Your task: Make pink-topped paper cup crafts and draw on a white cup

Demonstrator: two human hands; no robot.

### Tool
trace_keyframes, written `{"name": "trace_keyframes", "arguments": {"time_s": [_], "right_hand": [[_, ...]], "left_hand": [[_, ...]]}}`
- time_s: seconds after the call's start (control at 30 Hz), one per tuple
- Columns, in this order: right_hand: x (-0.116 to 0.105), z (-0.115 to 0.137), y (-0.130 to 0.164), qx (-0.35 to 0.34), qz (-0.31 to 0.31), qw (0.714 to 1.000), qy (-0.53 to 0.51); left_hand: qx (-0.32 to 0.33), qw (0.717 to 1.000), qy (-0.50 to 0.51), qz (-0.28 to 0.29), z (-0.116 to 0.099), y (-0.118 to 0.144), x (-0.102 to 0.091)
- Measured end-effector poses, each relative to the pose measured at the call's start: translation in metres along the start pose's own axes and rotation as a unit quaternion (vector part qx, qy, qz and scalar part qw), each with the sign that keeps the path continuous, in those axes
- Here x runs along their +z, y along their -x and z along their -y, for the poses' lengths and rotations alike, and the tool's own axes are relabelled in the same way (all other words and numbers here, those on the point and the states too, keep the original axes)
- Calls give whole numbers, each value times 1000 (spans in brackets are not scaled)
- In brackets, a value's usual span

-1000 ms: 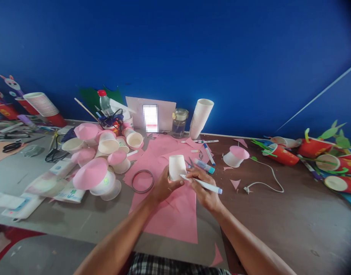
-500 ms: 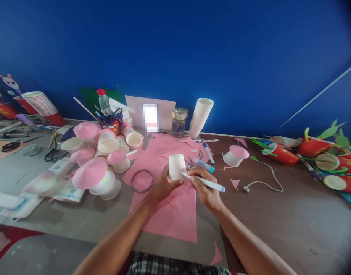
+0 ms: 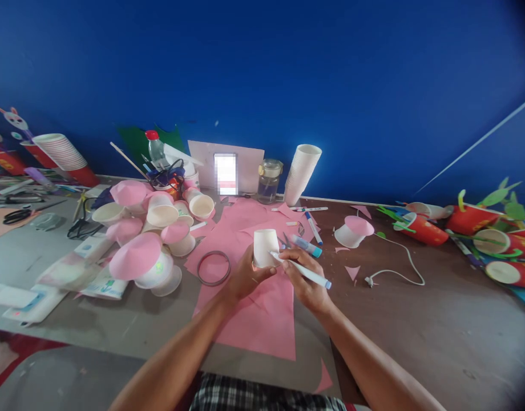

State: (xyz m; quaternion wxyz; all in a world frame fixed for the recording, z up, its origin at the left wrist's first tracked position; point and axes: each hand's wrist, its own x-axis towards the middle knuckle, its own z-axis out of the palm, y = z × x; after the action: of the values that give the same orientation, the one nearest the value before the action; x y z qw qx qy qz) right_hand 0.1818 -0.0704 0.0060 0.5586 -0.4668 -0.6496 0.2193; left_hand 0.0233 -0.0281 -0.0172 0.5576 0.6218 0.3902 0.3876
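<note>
A white paper cup (image 3: 265, 245) is upside down in my left hand (image 3: 247, 275), whose fingers wrap round its left side with the thumb under its lower edge. My right hand (image 3: 306, 281) grips a white marker (image 3: 307, 273) with a pale blue end. The marker's tip meets the cup's front, or nearly so; any mark there is too small to make out. Beneath both hands lies pink paper (image 3: 254, 331). A glue stick (image 3: 306, 245) and a blue-capped marker (image 3: 313, 227) rest just beyond my right hand.
Cups with pink cone tops (image 3: 136, 257) crowd the left. Behind stand a stack of white cups (image 3: 303, 174), a glass jar (image 3: 269, 180) and a propped phone (image 3: 226, 174). A tape ring (image 3: 213, 268) lies left of my hands. Rightward are a white cable (image 3: 399, 274) and red cups (image 3: 425, 228).
The marker has swung slightly, its rear end now lower and further left. The cup stays in my left hand, almost unmoved.
</note>
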Motion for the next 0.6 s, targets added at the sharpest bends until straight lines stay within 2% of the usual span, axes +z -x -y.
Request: {"name": "trace_keyframes", "arguments": {"time_s": [0.6], "right_hand": [[1,-1,4,3,-8,1000,16]], "left_hand": [[4,1000,5,-2,0,0,1]]}}
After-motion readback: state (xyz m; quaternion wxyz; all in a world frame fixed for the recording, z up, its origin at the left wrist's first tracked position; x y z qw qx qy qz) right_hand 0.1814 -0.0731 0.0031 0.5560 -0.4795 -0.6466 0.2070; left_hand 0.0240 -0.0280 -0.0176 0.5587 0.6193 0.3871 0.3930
